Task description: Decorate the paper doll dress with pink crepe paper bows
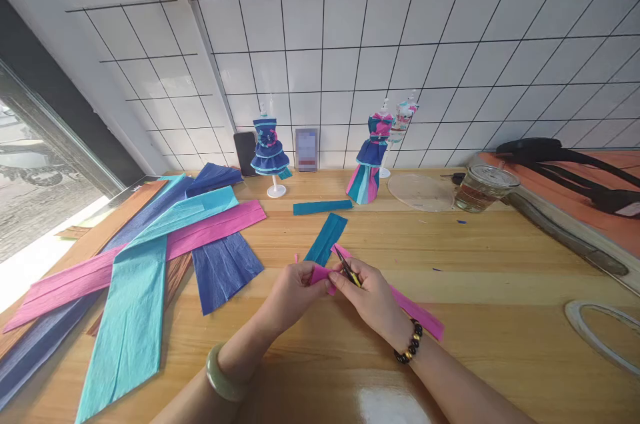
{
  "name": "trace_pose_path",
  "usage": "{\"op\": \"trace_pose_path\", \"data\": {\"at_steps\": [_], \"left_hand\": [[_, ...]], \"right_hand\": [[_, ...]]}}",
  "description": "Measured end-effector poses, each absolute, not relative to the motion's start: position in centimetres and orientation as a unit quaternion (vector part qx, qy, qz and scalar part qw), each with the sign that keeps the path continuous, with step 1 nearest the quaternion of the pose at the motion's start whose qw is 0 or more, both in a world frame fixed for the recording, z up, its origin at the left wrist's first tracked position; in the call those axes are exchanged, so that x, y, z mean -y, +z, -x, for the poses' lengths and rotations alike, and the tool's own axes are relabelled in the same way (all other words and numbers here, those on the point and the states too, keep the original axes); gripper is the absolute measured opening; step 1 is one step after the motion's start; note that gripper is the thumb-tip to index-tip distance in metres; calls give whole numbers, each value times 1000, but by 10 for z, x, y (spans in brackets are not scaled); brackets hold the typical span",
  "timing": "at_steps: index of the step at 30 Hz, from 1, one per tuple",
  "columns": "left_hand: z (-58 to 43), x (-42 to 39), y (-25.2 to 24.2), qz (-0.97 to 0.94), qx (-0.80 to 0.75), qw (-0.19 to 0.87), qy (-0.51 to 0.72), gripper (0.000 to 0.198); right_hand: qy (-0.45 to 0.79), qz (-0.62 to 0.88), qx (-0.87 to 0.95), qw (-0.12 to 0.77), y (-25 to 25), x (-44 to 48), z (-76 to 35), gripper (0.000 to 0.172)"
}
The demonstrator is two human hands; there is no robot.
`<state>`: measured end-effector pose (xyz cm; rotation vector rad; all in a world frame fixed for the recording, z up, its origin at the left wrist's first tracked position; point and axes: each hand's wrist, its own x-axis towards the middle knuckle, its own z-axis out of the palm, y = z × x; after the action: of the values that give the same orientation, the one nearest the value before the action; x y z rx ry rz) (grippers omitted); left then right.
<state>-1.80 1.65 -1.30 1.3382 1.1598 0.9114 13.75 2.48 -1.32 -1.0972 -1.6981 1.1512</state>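
Note:
Between my hands is a small folded piece of pink crepe paper (320,273). My left hand (291,294) pinches its left side, thumb and finger closed. My right hand (369,297) grips small scissors (354,275) with black and yellow handles, their tips pointing up and left. The thumb and finger of that hand also pinch the pink piece. Beneath the right hand lies a pink strip (417,313), partly hidden by the wrist. Just beyond my hands rests a teal strip (327,237), with another teal strip (323,207) farther back.
Long crepe paper strips in turquoise (135,317), pink (215,227), blue (225,271) and brown (120,211) overlap on the left. Small dress forms in blue (270,151) and multicoloured (373,151) paper dresses stand near the tiled wall. A glass jar (485,187) and black-strapped bag (575,171) sit right.

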Motion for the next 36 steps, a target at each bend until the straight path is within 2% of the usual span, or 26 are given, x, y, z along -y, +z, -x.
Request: {"op": "trace_pose_path", "data": {"at_steps": [9,15,22,28,36], "left_hand": [[22,-16,-8,-521,-457,601,399,26],[20,-16,-7,-507,-446,612,411,25],[17,-16,-12,-549,-481,557,396,24],[21,-17,-10,-509,-458,592,425,22],[19,-16,-9,-483,-456,628,405,23]], "right_hand": [[477,474,611,418,-13,-25,-139,23],[464,448,648,405,-14,-25,-138,22],[450,458,644,416,-12,-24,-138,20],[477,456,627,415,-10,-23,-138,23],[475,460,615,430,-14,-26,-139,25]]}}
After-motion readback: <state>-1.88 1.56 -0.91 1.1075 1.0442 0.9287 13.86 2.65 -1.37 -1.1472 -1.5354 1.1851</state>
